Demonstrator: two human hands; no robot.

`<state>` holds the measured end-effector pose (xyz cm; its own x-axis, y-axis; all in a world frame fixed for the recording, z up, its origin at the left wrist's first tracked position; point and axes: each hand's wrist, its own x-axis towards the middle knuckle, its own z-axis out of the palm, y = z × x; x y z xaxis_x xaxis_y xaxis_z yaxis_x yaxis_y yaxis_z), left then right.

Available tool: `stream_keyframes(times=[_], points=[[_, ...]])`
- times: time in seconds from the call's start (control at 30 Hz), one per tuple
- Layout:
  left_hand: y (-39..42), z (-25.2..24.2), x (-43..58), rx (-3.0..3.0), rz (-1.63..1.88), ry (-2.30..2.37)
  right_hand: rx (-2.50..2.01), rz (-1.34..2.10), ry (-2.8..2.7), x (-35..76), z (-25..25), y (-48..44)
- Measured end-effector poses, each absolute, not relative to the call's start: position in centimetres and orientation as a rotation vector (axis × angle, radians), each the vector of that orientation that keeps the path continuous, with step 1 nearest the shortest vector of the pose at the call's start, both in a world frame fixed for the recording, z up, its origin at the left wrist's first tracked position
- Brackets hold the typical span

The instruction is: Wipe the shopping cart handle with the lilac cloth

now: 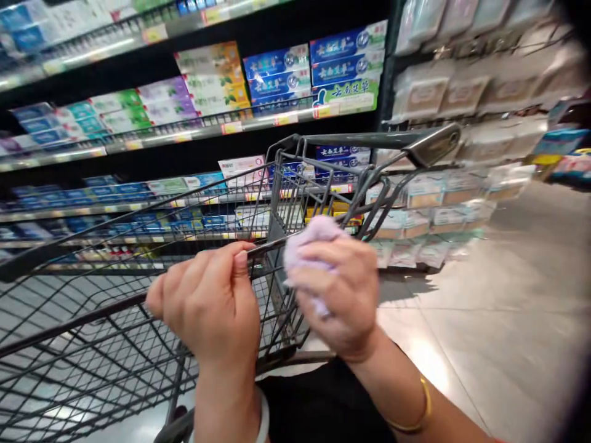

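A dark grey wire shopping cart [115, 307] stretches from the left edge to the middle of the view, with its handle bar [360, 141] toward the right. My left hand [207, 301] is closed around the cart's top side rail. In my right hand [348, 289] is a bunched lavender cloth [318, 232], with the fingers wrapped over it. This hand is beside the same rail, slightly blurred; I cannot tell whether the cloth touches the metal.
Shelves [175, 136] of boxed goods, many like toothpaste cartons [348, 67], stand behind the cart. Hanging packs [422, 92] line the rack at right. Tiled floor [489, 307] lies to the right, and a dark garment [323, 403] is below my hands.
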<state>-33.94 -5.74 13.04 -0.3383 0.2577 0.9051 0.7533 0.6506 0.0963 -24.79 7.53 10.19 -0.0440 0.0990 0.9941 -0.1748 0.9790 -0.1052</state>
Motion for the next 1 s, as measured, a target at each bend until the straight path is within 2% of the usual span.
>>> stream_keyframes(times=[0.13,0.37,0.53,0.77,1.0], points=[[-5.2,13.0,-33.6,-0.718,-0.675,-1.886,-0.088,0.248,-1.483,-23.4,10.9,9.7],[-4.7,12.9,-33.9,-0.654,-0.628,-1.837,0.101,0.251,-1.666,-24.4,9.6,8.1],[-4.8,13.6,-33.4,-0.648,-0.666,-1.869,-0.026,0.307,-1.511,-23.1,10.8,9.9],[-3.4,14.9,-32.1,-0.892,-0.732,-1.894,0.164,0.252,-1.635,-24.5,9.5,9.1],[-2.3,14.0,-32.4,-0.868,-0.67,-1.861,-0.025,0.32,-1.509,-23.1,10.2,11.0]])
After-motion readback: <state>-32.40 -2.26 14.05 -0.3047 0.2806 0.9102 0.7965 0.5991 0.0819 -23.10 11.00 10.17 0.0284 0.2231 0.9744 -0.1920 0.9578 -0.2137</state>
